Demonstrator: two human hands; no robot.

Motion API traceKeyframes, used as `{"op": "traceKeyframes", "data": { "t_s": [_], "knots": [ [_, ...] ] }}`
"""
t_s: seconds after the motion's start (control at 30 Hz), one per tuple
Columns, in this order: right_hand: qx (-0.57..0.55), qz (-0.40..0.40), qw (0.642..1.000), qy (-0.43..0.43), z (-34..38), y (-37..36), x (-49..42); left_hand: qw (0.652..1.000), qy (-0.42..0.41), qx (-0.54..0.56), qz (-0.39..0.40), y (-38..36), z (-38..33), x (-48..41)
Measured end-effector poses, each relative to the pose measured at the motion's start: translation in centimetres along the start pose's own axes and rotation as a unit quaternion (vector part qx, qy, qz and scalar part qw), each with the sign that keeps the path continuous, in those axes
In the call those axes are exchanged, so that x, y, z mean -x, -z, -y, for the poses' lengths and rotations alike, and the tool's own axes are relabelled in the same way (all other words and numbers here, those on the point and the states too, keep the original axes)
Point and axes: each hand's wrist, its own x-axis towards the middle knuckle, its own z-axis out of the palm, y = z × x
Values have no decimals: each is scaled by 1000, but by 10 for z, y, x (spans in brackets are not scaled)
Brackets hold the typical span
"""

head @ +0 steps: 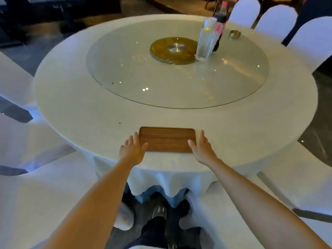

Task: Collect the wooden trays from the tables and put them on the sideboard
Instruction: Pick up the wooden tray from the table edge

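Observation:
A brown rectangular wooden tray (166, 139) lies flat near the front edge of a round table (80, 108) covered in a white cloth. My left hand (133, 150) rests at the tray's left end, fingers spread, thumb reaching onto its front left corner. At the right end is my right hand (202, 147), fingers apart, thumb lying on the tray's front right corner. Neither hand has closed around the tray. The tray holds nothing.
A glass turntable (136, 76) with a gold hub (173, 49) fills the table's middle. On it stand a clear ribbed holder (204, 44) and a cola bottle (220, 22). A small metal dish (235, 34) sits behind. White-covered chairs (276, 20) ring the table.

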Motion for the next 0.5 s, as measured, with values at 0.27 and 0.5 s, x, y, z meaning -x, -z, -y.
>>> {"op": "traceKeyframes", "data": {
  "t_s": [0.27,0.5],
  "knots": [
    [-23,10,993,-113,-8,-16,-60,994,73,54,54,-18,-4,-63],
    [23,28,986,-163,-13,-18,-96,993,100,34,47,-36,1,-90]
  ]
}}
